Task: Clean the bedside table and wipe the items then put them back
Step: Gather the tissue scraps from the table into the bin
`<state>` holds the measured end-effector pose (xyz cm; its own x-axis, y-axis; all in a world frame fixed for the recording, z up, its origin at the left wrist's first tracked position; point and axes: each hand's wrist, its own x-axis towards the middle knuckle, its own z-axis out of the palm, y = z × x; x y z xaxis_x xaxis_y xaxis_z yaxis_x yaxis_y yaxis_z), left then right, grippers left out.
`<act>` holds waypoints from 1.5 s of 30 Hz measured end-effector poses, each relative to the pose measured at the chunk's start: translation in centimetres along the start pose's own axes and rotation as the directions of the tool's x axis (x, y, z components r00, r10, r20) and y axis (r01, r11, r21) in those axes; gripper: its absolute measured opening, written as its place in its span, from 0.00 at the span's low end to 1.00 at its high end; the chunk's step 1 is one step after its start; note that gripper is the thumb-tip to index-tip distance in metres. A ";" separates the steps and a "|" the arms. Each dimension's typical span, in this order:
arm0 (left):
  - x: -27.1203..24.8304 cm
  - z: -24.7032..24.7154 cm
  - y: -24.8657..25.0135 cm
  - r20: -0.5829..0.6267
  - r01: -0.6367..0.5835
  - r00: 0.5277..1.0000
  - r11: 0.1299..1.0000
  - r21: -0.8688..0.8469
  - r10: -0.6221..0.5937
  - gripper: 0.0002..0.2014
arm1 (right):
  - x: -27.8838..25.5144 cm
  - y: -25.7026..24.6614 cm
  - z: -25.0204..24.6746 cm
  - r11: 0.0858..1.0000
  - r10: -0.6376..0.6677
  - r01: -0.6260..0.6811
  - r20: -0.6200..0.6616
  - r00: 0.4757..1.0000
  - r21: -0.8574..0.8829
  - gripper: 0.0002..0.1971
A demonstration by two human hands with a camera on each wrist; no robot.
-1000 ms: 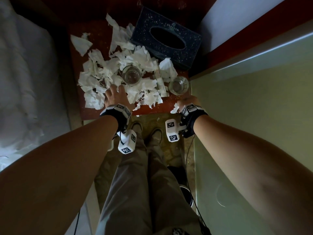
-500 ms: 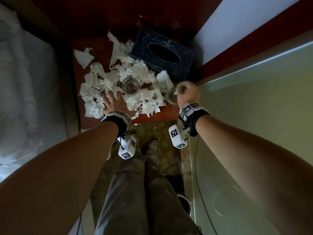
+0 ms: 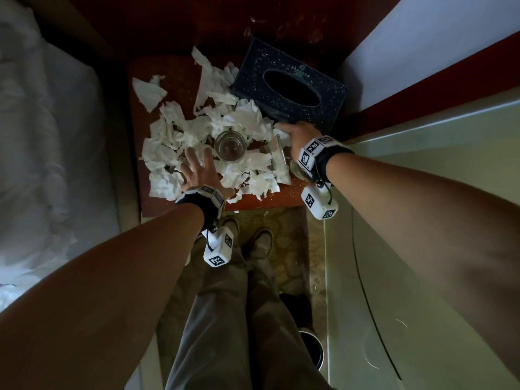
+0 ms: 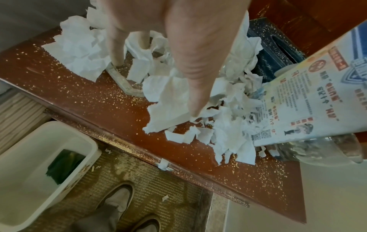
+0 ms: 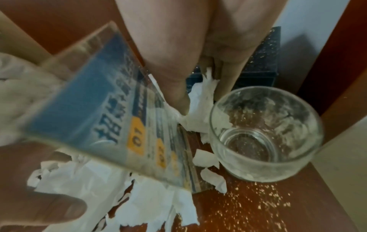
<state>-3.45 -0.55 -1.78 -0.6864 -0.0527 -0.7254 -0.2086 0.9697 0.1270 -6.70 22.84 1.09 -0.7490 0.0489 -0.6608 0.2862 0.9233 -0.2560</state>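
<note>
The left hand point(image 3: 200, 175) lies with fingers point(image 4: 195, 81) spread straight on the torn tissue pieces point(image 3: 197, 128) littering the red desk point(image 3: 281, 198) at frame centre, while the right hand point(image 3: 298, 139) pinches a tissue scrap point(image 5: 202, 87) between the upright acrylic sign point(image 5: 111, 113) and the dark tissue box point(image 3: 289, 85), above a clear glass point(image 5: 266, 141).

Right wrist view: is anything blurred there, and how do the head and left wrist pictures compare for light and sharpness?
Right wrist view: the printed card stand is smeared, the glass fairly sharp. Head view: dim, deep shadow over the bedside table, edges bowed by the wide lens. Left wrist view: brighter, torn tissue and crumbs crisp, the close left hand soft.
</note>
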 end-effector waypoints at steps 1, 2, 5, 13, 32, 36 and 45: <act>0.3 0.1 0.0 -0.004 -0.008 1.000 1.000 0.004 0.008 0.58 | 0.7 0.0 0.3 1.000 0.011 -0.011 0.023 1.000 0.006 0.39; 0.5 0.3 -0.1 -0.011 -0.013 1.000 1.000 0.009 0.013 0.58 | 1.4 -0.1 0.5 1.000 0.003 -0.003 0.041 0.999 -0.004 0.36; 1.0 0.7 0.0 -0.032 -0.005 0.999 1.000 0.006 0.006 0.58 | 2.6 -0.3 1.3 1.000 0.015 -0.014 0.128 0.992 -0.008 0.23; 1.3 1.1 0.1 -0.148 -0.051 0.988 0.998 -0.040 0.044 0.50 | 3.6 -0.8 0.8 0.997 0.081 -0.080 0.112 0.990 -0.009 0.15; 0.9 -4.4 -0.9 -0.149 -0.089 0.986 0.993 -0.080 0.076 0.37 | 1.9 -3.2 -4.8 0.975 -0.221 0.223 -0.102 0.970 0.007 0.13; 2.5 -6.1 -1.3 -0.177 -0.088 0.981 0.996 -0.010 0.085 0.40 | 2.9 -5.2 -6.6 0.965 -0.254 0.251 -0.032 0.967 -0.080 0.14; 6.0 -8.9 -1.9 0.084 -0.125 0.990 0.972 0.200 0.110 0.55 | 5.3 -9.5 -6.6 0.862 -0.262 0.381 0.349 0.900 -0.335 0.45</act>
<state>-13.35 -4.85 -0.33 -0.6439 0.0749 -0.7614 0.0230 0.9966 0.0786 -17.35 16.86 4.67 -0.5407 -0.3308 -0.7734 -0.2385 0.9420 -0.2362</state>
